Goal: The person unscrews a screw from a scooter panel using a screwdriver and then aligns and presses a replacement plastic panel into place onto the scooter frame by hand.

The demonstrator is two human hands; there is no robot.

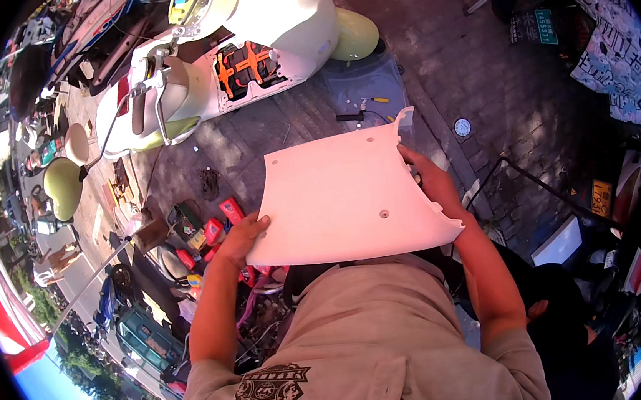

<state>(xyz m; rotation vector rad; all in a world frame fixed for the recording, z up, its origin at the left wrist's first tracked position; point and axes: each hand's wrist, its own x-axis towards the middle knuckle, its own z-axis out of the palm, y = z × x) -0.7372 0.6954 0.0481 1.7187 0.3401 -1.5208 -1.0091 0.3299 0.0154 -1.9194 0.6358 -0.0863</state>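
Observation:
A pale, curved plastic scooter panel (336,198) with a few screw holes is held up in front of my waist. My left hand (243,240) grips its left edge near the lower corner, thumb on top and the other fingers hidden beneath. At the notched right edge, my right hand (433,181) holds the panel, its fingertips partly hidden behind it. Beyond the panel stands a pale green and white scooter (281,26). Its floorboard opening (246,67) is uncovered, showing black parts and orange strips inside.
A bluish tray or mat (364,88) with a yellow-handled screwdriver (379,99) lies by the scooter. Red power tools (215,229) are on the left. A dark cable or hose (542,179) loops at the right. Another person in black (557,331) is close on my right.

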